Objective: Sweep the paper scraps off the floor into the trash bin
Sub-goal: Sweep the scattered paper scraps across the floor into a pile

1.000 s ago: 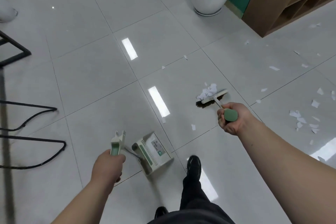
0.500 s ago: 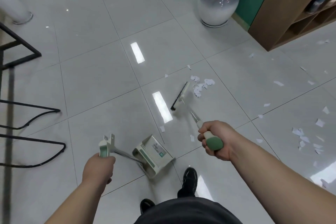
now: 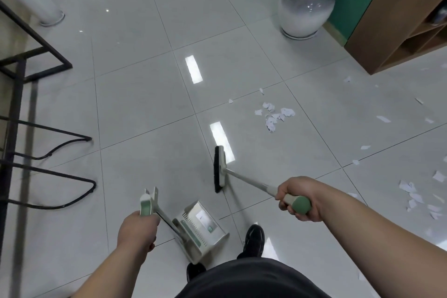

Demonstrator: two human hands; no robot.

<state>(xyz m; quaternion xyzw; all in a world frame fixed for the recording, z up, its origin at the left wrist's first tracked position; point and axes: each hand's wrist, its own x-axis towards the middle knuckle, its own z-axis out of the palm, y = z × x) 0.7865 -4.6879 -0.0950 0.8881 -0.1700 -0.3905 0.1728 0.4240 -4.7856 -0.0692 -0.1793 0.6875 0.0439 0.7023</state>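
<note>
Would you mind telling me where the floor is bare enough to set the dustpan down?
The tiles between the broom head and the black metal frames on the left are bare, as is the tile just in front of the white planter. Crowded: the scrap pile and loose scraps strewn toward the wooden shelf.

Bright even light, ceiling-lamp glare on glossy floor, blurred, warped edges

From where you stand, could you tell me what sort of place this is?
Probably an indoor office or lounge: glossy tiled floor, white ceramic plant pot, wooden shelf unit.
</note>
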